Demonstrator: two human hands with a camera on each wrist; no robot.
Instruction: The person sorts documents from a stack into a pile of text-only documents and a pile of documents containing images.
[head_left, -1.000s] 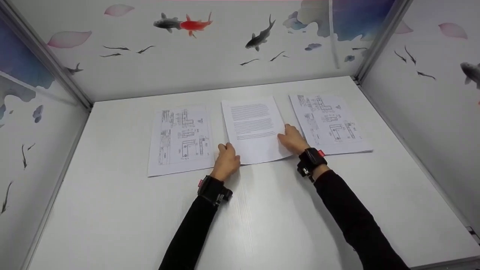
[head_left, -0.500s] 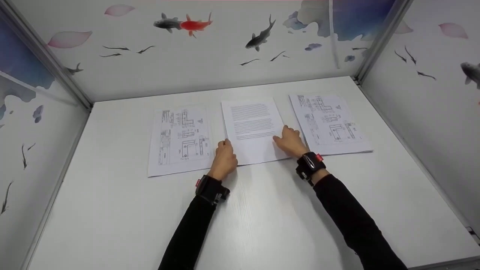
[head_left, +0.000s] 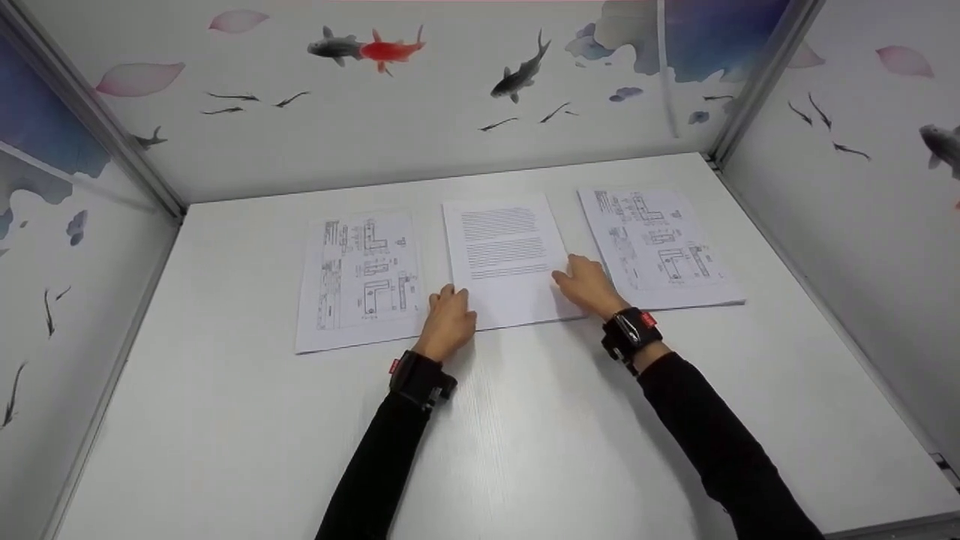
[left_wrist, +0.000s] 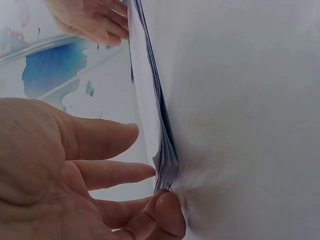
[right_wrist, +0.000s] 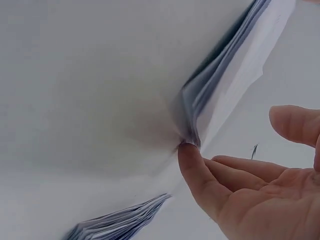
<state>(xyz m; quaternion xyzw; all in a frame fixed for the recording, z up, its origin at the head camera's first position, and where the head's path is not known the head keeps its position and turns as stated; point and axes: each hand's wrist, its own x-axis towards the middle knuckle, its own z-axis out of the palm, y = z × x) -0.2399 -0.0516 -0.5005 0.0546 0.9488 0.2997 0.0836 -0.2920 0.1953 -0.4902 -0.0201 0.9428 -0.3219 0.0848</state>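
A stack of text-printed paper (head_left: 514, 300) lies in the middle of the table, between two other stacks. At its near left corner is my left hand (head_left: 448, 322); in the left wrist view that hand's fingers (left_wrist: 120, 172) touch the slightly fanned sheet edges (left_wrist: 165, 167), with the thumb held apart. My right hand (head_left: 589, 287) is at the near right side of the same stack. In the right wrist view, a fingertip of the right hand (right_wrist: 245, 187) presses the stack's corner (right_wrist: 190, 117), the thumb standing away from the paper. Neither hand pinches the sheets.
A stack with technical drawings (head_left: 360, 330) lies to the left, close by the left hand. Another drawing stack (head_left: 675, 289) lies right, its edges fanned in the right wrist view. Printed wall panels (head_left: 435, 142) border the white table (head_left: 495, 442) at the back and sides.
The near edge of the middle stack, slightly bowed at first, now lies flatter. My left hand has shifted slightly left; my right hand moved inward, then back outward a little.
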